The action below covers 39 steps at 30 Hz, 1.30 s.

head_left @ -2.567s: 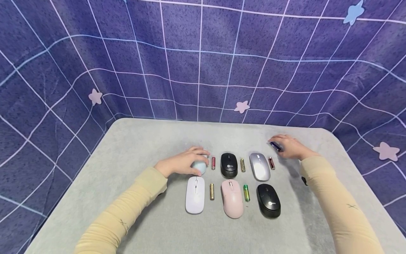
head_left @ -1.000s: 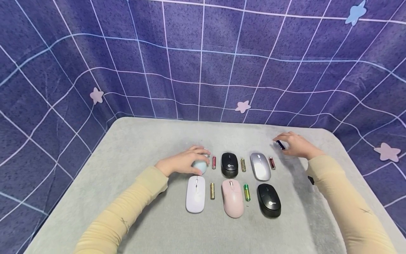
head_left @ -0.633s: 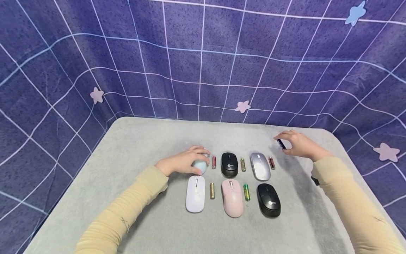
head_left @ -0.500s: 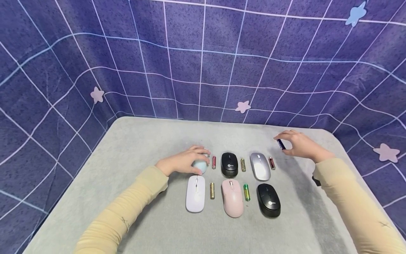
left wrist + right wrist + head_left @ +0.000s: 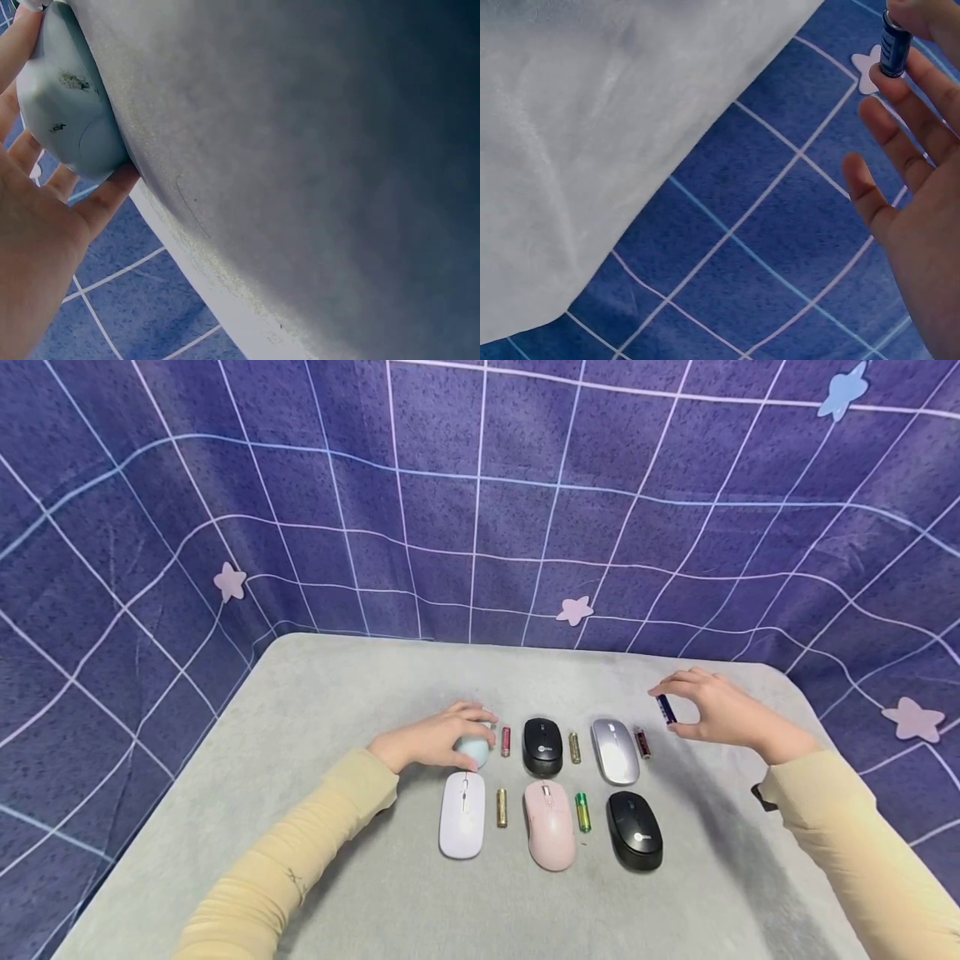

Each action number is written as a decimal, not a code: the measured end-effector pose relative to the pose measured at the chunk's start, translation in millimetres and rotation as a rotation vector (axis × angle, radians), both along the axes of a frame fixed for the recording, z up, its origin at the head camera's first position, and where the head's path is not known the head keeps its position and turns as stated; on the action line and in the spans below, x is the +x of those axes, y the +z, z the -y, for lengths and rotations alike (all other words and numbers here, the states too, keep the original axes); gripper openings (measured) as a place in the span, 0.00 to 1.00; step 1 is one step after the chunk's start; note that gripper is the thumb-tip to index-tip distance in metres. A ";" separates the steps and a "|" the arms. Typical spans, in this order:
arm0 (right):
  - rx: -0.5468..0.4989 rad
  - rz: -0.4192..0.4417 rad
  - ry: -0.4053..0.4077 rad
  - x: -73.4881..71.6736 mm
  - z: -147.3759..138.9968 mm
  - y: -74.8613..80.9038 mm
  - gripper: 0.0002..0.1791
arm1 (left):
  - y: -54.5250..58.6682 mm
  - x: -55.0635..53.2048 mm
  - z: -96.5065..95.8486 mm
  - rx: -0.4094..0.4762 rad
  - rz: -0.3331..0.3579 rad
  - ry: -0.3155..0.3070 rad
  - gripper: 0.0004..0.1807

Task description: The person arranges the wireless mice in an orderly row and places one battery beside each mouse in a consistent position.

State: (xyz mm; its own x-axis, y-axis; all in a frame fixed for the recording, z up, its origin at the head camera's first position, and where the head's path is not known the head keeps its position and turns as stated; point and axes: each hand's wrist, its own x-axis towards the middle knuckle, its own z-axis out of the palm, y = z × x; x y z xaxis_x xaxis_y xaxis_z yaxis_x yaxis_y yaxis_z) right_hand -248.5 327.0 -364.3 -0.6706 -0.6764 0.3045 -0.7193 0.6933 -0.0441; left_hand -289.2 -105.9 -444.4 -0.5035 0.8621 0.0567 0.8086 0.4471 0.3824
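My left hand [image 5: 435,739] is around a light blue computer mouse [image 5: 473,751], at the left of the back row. In the left wrist view, fingers and thumb hold that mouse [image 5: 69,97] by its sides; its underside faces the tabletop. At the back right, my right hand [image 5: 727,714] pinches a dark blue battery [image 5: 666,709] between thumb and a fingertip, one at each end. The right wrist view shows this battery [image 5: 895,49] held up, the other fingers spread. Nearest to it on the table are a dark red battery [image 5: 642,743] and a silver mouse [image 5: 615,752].
A red battery [image 5: 506,742], black mouse [image 5: 542,747] and gold-green battery [image 5: 574,747] line the back row. In front lie a white mouse [image 5: 462,816], gold battery [image 5: 502,808], pink mouse [image 5: 550,827], green battery [image 5: 582,812] and another black mouse [image 5: 635,831]. A blue curtain [image 5: 517,510] hangs behind.
My right hand has drawn to the right with the dark blue battery, which now stands more lengthwise to the view. My left hand has stayed on the light blue mouse.
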 end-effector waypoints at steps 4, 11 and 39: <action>0.013 -0.003 -0.012 10.7 0.4 4.1 0.28 | 0.1 -1.4 0.1 -0.003 -0.006 -0.004 0.23; 0.010 -0.067 0.017 28.7 3.7 8.4 0.28 | -0.3 -2.3 -0.4 -0.001 0.007 0.005 0.23; -0.003 -0.060 0.059 77.8 -0.8 -34.3 0.29 | -2.0 -2.4 1.0 0.016 -0.001 -0.004 0.23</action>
State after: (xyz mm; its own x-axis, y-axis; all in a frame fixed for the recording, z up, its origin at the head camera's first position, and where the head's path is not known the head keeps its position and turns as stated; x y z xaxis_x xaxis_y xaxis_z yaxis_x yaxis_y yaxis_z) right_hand -170.8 327.8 -398.6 -0.6099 -0.7131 0.3456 -0.7604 0.6495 -0.0018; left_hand -291.6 -107.0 -446.4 -0.5002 0.8630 0.0706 0.8106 0.4381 0.3886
